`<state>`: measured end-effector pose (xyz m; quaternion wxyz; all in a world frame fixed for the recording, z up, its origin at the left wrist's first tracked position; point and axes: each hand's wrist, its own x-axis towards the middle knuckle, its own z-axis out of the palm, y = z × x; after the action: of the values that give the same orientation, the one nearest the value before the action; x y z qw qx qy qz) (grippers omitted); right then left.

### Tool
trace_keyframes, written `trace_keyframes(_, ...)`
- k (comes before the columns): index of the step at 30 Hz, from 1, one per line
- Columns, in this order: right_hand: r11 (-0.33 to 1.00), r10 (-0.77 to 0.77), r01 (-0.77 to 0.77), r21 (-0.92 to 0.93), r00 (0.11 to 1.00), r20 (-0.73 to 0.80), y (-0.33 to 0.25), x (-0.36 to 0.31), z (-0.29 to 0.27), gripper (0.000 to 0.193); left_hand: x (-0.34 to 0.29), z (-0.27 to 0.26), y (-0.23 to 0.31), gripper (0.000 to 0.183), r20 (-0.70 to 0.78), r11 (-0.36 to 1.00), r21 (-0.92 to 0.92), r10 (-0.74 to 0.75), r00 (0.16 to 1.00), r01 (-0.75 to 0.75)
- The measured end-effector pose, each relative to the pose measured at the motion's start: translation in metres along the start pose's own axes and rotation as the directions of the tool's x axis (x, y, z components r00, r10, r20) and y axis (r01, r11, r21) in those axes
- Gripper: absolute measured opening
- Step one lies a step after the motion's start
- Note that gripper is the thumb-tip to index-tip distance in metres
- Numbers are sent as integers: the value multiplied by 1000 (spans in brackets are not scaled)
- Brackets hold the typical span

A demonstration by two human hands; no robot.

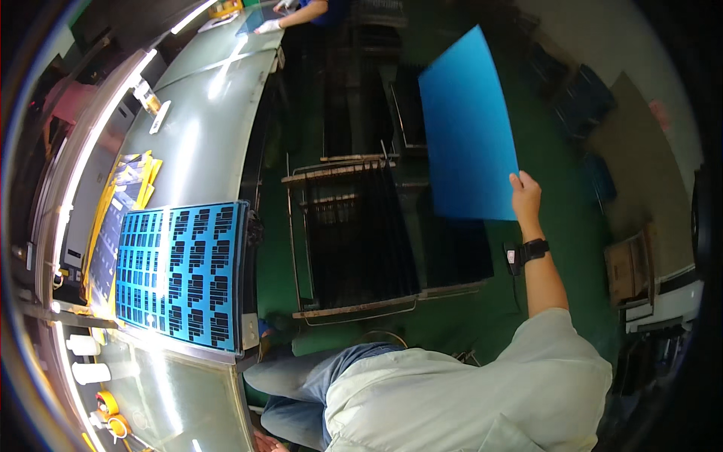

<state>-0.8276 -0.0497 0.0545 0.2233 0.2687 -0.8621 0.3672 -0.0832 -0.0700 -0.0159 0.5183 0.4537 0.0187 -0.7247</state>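
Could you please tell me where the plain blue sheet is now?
In the head view, the plain blue sheet is right of centre, its lower right corner held by the right hand, well right of the patterned blue panel.

**Blue sheet (467, 128) held out in the right hand (526, 200)**

I see the right hand gripping the sheet by its right edge, near the lower corner, a black band (536, 249) around the wrist. Only part of the left hand (269, 444) reaches my lower edge, near the bench (192, 154); I can't tell whether it holds anything. On that bench lies a blue panel with black patterns (177, 273), yellow-edged packets (120, 203) just beside it. A metal rack (331, 172) stands on the green floor (542, 196). At the bench's far end I spot a co-worker's gloved hand (269, 27).
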Motion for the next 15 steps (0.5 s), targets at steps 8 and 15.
trace_keyframes(8,145,-205,-623,768,741,640,-176,12,-7,26,-14,26,-23,41,235,973,231,-66,970,11)
trace_keyframes(15,33,-629,-836,547,408,662,-315,-64,63,22,-43,100,11,39,296,814,410,308,904,-411)
